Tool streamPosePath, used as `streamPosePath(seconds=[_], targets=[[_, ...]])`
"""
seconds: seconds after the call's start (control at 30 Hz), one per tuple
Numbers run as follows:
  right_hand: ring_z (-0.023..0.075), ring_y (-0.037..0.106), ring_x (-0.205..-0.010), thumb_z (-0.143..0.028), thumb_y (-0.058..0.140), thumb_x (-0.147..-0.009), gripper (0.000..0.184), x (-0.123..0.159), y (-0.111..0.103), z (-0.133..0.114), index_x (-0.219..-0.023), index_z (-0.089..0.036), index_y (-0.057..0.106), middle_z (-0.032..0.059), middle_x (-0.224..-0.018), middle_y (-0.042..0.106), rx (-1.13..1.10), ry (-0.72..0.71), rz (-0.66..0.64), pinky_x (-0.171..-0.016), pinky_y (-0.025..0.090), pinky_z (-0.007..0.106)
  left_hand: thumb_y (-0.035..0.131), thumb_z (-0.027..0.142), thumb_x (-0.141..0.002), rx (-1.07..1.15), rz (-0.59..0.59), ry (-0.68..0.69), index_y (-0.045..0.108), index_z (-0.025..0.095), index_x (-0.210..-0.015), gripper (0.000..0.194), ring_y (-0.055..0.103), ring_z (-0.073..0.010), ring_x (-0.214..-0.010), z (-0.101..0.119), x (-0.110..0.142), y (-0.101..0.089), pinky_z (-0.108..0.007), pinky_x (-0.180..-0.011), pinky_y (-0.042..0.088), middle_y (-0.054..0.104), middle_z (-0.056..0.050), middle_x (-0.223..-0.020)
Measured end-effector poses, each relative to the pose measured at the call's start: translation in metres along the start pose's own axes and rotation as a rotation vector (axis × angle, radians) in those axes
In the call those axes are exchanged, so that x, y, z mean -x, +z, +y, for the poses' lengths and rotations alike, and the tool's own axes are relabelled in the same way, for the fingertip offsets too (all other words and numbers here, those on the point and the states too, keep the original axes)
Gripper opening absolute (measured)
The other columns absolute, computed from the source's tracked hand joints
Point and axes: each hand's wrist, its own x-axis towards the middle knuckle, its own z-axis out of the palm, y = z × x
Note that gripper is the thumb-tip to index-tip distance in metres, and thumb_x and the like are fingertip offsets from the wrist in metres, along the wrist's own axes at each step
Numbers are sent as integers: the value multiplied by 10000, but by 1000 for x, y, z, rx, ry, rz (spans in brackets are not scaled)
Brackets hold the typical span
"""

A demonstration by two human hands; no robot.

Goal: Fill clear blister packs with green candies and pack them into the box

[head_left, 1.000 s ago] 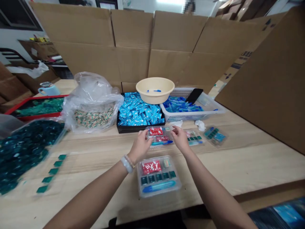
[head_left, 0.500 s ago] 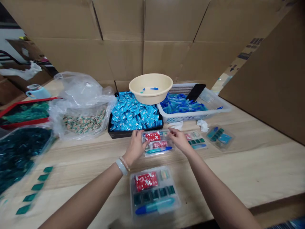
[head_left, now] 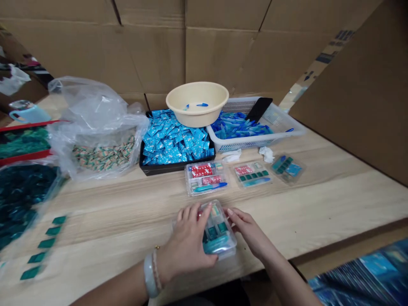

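Observation:
At the table's front, a clear plastic case (head_left: 223, 238) holds green square pieces in compartments and a teal pen-like piece, with a red packet partly hidden. My left hand (head_left: 188, 238) lies across its left side, fingers over the top and thumb at the near edge. The fingers of my right hand (head_left: 248, 231) close on its right edge. Just beyond, another clear case (head_left: 207, 178) holds red packets and a blue-teal pen-like piece. To its right are a third case (head_left: 253, 174) with green squares and a small clear case (head_left: 288, 169) with a blue packet.
Behind stand a black tray (head_left: 159, 169) of blue packets, a cream basin (head_left: 197, 108) and a white basket (head_left: 248, 144) of blue pieces. On the left are a plastic bag (head_left: 89, 102) of small pieces, dark green pieces (head_left: 25, 195) and a row of green squares (head_left: 46, 243).
Both hands have left the case with two red packets at the back and come down to the nearer case, which they now hold. The view has tilted downward.

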Motion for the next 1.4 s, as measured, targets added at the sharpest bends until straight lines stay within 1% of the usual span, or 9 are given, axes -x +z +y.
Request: streamPosePath(seconds=[0.23, 0.47, 0.57, 0.67, 0.73, 0.87, 1.0, 1.2, 1.4], targets=[[142, 487, -602, -543, 522, -661, 443, 6, 2, -19, -851, -165, 657, 48, -741, 588, 19, -137, 234, -517, 375, 254, 640, 447, -501, 1, 103, 102, 142, 200, -1330, 997, 251, -316, -1171, -4, 8, -3, -494, -955, 215, 261, -144, -1300], [146, 564, -656, -402, 673, -578, 344, 5, 8, -34, -823, -166, 621, 27, -724, 612, -402, 68, -202, -650, 440, 301, 662, 431, -480, -54, 113, 123, 173, 214, -1321, 997, 263, -327, -1154, -1, 10, 1, -507, -943, 218, 267, -143, -1291], [147, 541, -592, -391, 643, -611, 314, -6, -1, -29, -818, -157, 612, 29, -673, 592, -148, -53, -61, -576, 437, 300, 673, 457, -472, -60, 60, 99, 220, 219, -1307, 978, 264, -328, -1158, 0, 11, 2, -506, -941, 227, 271, -142, -1296], [171, 540, -692, -332, 520, -734, 236, -35, -17, -33, -879, -174, 618, 61, -775, 593, 320, -443, 232, -645, 432, 314, 657, 573, -451, -59, 5, 91, 251, 205, -1296, 1007, 255, -344, -1169, 3, 8, -2, -520, -935, 234, 271, -156, -1307], [176, 533, -787, -238, 428, -790, 235, -63, -26, -44, -915, -183, 619, 74, -856, 579, 605, -654, 317, -720, 416, 304, 597, 652, -478, -58, 14, 130, 278, 204, -1285, 977, 259, -337, -1173, 5, -2, -9, -520, -935, 238, 289, -153, -1305], [174, 522, -803, -139, 423, -770, 267, -109, -33, -72, -964, -169, 604, 80, -877, 548, 1091, -702, 218, -698, 402, 267, 458, 464, -762, -129, 175, 167, 390, 214, -1208, 516, 303, -239, -1166, 0, -46, -27, -443, -969, 232, 388, -94, -1254], [175, 512, -775, -162, 472, -767, 219, -122, -35, -85, -954, -150, 584, 84, -878, 533, 1361, -744, 94, -653, 390, 257, 463, 304, -794, -231, 227, 95, 532, 175, -1026, 274, 347, -231, -1125, -20, -90, -27, -431, -952, 258, 447, -84, -1193], [176, 482, -781, -119, 449, -776, 179, -126, -43, -81, -783, -178, 617, 64, -785, 523, 1428, -803, -26, -668, 381, 258, 470, 295, -792, -202, 225, 125, 557, 176, -928, 201, 307, -230, -1155, -35, -100, -14, -418, -941, 289, 429, -80, -1194], [165, 485, -724, -91, 431, -756, 185, -139, -40, -81, -691, -160, 589, 62, -741, 495, 1298, -699, -96, -659, 387, 261, 488, 269, -782, -173, 215, 132, 552, 170, -907, 172, 308, -235, -1153, -37, -101, -17, -432, -943, 280, 419, -91, -1199]])
